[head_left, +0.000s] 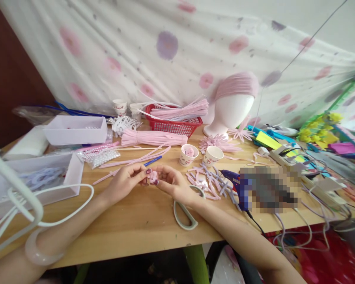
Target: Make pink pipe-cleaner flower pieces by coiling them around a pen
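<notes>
Between the fingertips of both hands is a small pink piece (152, 177), perhaps a rolled bit of fuzzy pipe cleaner; its exact shape is too small to make out. My left hand (128, 179) pinches it from the left, my right hand (172, 182) from the right. Scissors (185, 221) lie partly under my right wrist. A blue pen (152, 161) rests just beyond my fingers. Past my right hand stand two paper cups: one cup (188, 161) contains pink pieces, the other cup (213, 157) stands beside it. Cut pipe cleaner pieces (205, 179) are scattered close by.
A blue glue gun (235, 183) with a cord lies at right, near power strips (284, 156). Behind are a pink pipe cleaner bundle (154, 138), a red basket (174, 125) and a foam head (232, 112). White boxes (73, 136) and a white cable (88, 197) occupy the left.
</notes>
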The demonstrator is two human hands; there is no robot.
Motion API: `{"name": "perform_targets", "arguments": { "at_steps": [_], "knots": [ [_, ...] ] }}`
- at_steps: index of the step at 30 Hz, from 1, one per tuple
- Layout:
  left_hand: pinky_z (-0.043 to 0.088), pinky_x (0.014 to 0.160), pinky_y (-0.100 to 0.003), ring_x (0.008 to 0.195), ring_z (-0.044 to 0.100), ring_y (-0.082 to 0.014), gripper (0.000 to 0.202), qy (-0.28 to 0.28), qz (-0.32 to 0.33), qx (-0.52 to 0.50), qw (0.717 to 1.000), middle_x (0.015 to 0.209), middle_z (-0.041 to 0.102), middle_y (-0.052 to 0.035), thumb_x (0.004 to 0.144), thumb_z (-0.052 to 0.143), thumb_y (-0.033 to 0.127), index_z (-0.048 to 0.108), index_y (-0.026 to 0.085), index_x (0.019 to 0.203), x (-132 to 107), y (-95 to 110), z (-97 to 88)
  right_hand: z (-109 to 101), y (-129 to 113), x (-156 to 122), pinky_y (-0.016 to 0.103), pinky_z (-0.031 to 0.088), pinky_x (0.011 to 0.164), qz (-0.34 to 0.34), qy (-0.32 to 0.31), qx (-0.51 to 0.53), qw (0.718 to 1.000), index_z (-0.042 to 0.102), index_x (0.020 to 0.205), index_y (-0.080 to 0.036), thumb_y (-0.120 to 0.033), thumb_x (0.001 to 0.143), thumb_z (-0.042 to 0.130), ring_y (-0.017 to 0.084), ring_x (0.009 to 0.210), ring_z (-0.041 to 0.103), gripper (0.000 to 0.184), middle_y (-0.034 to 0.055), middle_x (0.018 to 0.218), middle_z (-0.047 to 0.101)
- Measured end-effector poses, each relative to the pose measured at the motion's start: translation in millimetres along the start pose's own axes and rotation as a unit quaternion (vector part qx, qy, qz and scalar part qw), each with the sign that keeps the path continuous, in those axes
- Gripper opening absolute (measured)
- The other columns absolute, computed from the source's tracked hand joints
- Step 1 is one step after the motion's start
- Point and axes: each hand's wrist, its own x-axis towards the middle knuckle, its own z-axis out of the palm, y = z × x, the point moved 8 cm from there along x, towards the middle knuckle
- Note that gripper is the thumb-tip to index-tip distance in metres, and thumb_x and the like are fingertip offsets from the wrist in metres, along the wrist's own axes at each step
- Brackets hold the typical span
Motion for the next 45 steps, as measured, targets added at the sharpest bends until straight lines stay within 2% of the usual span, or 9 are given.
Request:
{"name": "perform_targets", "arguments": {
  "at_steps": [5, 8, 12, 18, 23, 26, 32, 39, 45],
  "knots": [
    [0.044, 0.062, -0.024, 0.061, 0.055, -0.0127, 0.028, 0.042, 0.031, 0.071, 0.996, 0.061, 0.059, 0.002, 0.084, 0.059, 0.04, 0.062, 0.017, 0.07, -3.2, 5.2, -4.8, -6.4, 3.3, 0.5, 0.029, 0.049, 0.081, 0.011, 0.032, -0.01, 0.999, 0.061, 0.101, -0.02, -0.036, 0.074, 0.077, 0.013, 0.078, 0.062, 0.035, 0.0006, 0.083, 0.064],
    [0.045, 0.061, -0.025, 0.06, 0.057, -0.0133, 0.03, 0.033, 0.017, 0.05, 0.998, 0.062, 0.062, 0.0013, 0.085, 0.056, 0.044, 0.063, 0.017, 0.073, -3.5, 4.9, -1.1, -15.1, 3.7, 1.0, 0.027, 0.049, 0.073, 0.006, 0.08, -0.022, 0.997, 0.059, 0.1, -0.021, -0.039, 0.069, 0.079, 0.012, 0.073, 0.059, 0.041, -0.0007, 0.081, 0.061],
    [0.046, 0.062, -0.025, 0.061, 0.058, -0.0135, 0.026, 0.0, -0.012, 0.034, 0.999, 0.065, 0.065, 0.0007, 0.081, 0.061, 0.041, 0.065, 0.017, 0.072, -2.8, 1.6, 8.6, -16.0, -4.1, -1.3, 0.028, 0.05, 0.07, -0.044, 0.107, -0.093, 0.989, 0.055, 0.1, -0.021, -0.036, 0.075, 0.072, 0.013, 0.072, 0.059, 0.034, 0.0004, 0.08, 0.061],
    [0.046, 0.057, -0.025, 0.054, 0.056, -0.0128, 0.019, -0.002, -0.078, 0.009, 0.997, 0.06, 0.064, 0.0016, 0.072, 0.066, 0.034, 0.063, 0.018, 0.065, -2.2, -10.5, 11.3, -15.1, -16.2, -10.4, 0.027, 0.047, 0.06, -0.103, 0.162, -0.31, 0.931, 0.043, 0.091, -0.023, -0.018, 0.073, 0.063, 0.013, 0.061, 0.057, 0.027, -0.0011, 0.076, 0.066],
    [0.045, 0.057, -0.025, 0.051, 0.055, -0.0119, 0.021, -0.005, -0.084, 0.015, 0.996, 0.056, 0.061, 0.0026, 0.072, 0.066, 0.035, 0.059, 0.018, 0.061, -2.0, -12.8, 8.7, -15.4, -15.5, -10.8, 0.025, 0.045, 0.056, -0.088, 0.168, -0.37, 0.909, 0.043, 0.09, -0.023, -0.016, 0.071, 0.06, 0.012, 0.057, 0.053, 0.026, -0.0017, 0.075, 0.067],
    [0.046, 0.06, -0.026, 0.054, 0.055, -0.0122, 0.02, -0.027, -0.066, -0.011, 0.997, 0.059, 0.06, 0.003, 0.074, 0.064, 0.036, 0.061, 0.017, 0.068, -0.8, -8.8, 10.5, -17.5, -17.1, -7.4, 0.024, 0.044, 0.056, -0.082, 0.156, -0.335, 0.926, 0.048, 0.094, -0.021, -0.018, 0.072, 0.061, 0.011, 0.056, 0.053, 0.026, -0.0019, 0.073, 0.066],
    [0.048, 0.066, -0.029, 0.065, 0.058, -0.0151, 0.019, -0.056, 0.013, 0.005, 0.998, 0.07, 0.06, 0.0011, 0.082, 0.057, 0.037, 0.059, 0.018, 0.078, -2.6, 10.3, 14.8, -25.3, -3.3, 4.3, 0.022, 0.042, 0.053, 0.031, 0.105, -0.089, 0.99, 0.057, 0.093, -0.018, -0.023, 0.065, 0.073, 0.009, 0.053, 0.054, 0.033, -0.0038, 0.065, 0.063],
    [0.045, 0.067, -0.028, 0.071, 0.055, -0.016, 0.02, -0.096, 0.047, 0.102, 0.989, 0.074, 0.057, 0.0007, 0.088, 0.051, 0.036, 0.058, 0.019, 0.082, -8.8, 17.9, 15.6, -21.3, 15.8, 3.4, 0.019, 0.048, 0.057, 0.151, 0.084, 0.089, 0.981, 0.063, 0.083, -0.015, -0.01, 0.056, 0.072, 0.007, 0.055, 0.059, 0.029, -0.0027, 0.068, 0.068],
    [0.047, 0.069, -0.029, 0.071, 0.058, -0.0158, 0.017, -0.123, -0.001, -0.019, 0.992, 0.078, 0.06, -0.0002, 0.087, 0.05, 0.034, 0.057, 0.019, 0.083, -5.3, 6.6, 21.0, -15.1, 6.7, 5.1, 0.023, 0.056, 0.06, 0.114, 0.054, 0.063, 0.99, 0.06, 0.084, -0.017, -0.019, 0.062, 0.078, 0.009, 0.062, 0.061, 0.029, -0.0032, 0.072, 0.065]
  ]
}}
